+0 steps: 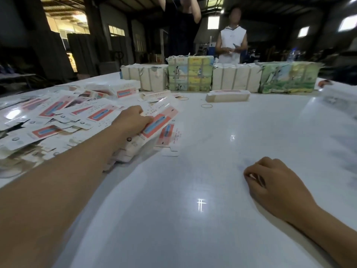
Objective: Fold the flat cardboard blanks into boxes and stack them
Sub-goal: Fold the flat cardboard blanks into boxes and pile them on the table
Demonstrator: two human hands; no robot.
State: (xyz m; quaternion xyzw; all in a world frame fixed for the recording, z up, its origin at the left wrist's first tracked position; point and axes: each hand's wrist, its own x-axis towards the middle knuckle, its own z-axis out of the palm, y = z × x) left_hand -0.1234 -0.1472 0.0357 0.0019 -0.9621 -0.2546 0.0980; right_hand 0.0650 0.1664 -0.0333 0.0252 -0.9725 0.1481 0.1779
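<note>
A wide heap of flat white cardboard blanks [58, 120] with red and blue print covers the left of the white table [212, 142]. My left hand [133, 120] reaches over the heap's right edge and pinches one flat blank [160, 122] that tilts up off the pile. Another blank [170, 138] lies flat just right of it. My right hand [270, 182] rests on the bare table near me, fingers curled and holding nothing. Folded boxes [227, 96] lie stacked at mid-table, and another folded box [156, 94] sits behind the heap.
Wrapped bundles [190, 73] stand in a row along the table's far side. Two rubber bands [206, 106] lie near the folded boxes. Two people [231, 43] stand beyond the bundles. More blurred blanks [338, 95] sit at the right edge.
</note>
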